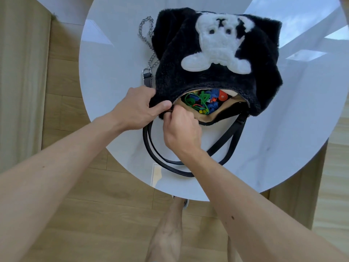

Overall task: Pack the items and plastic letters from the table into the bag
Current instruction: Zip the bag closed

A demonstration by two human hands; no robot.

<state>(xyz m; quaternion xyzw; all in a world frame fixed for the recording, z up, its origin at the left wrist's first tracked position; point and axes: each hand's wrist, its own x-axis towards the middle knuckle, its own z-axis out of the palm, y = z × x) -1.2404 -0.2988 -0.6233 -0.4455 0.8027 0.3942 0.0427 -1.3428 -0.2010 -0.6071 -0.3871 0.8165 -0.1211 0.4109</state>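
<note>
The right hand [181, 129] is curling its fingers and pinching at the zip pull [168, 110], a small reddish bit mostly hidden under the fingertips. I am judging, not seeing, that the pull is what it is holding. Touching it at about ten o'clock, the left hand [137, 108] is gripping the furry corner of the bag [175, 76], with the thumb lying on top, bracing that end of the zip [188, 90].

From the hands the zip is running unfastened toward three o'clock, and the bag's mouth is gaping toward six o'clock. Inside it the plastic letters [204, 101] are lying heaped against the tan lining, green, blue and orange. With them in there, the step in hand looks to be the closing.

To do it well, the left hand should be drawing the corner toward nine o'clock so both rows of teeth are lying taut. The right should be sliding the pull low along the track toward three o'clock. The near lip is sagging and wants lifting to meet the far one. The green pieces are standing close under the teeth, and fur or lining could be catching there.

Further out, the handles [151, 148] are looping toward six o'clock under the right wrist. The chain [149, 44] is trailing at the bag's ten o'clock on the table [113, 72].
</note>
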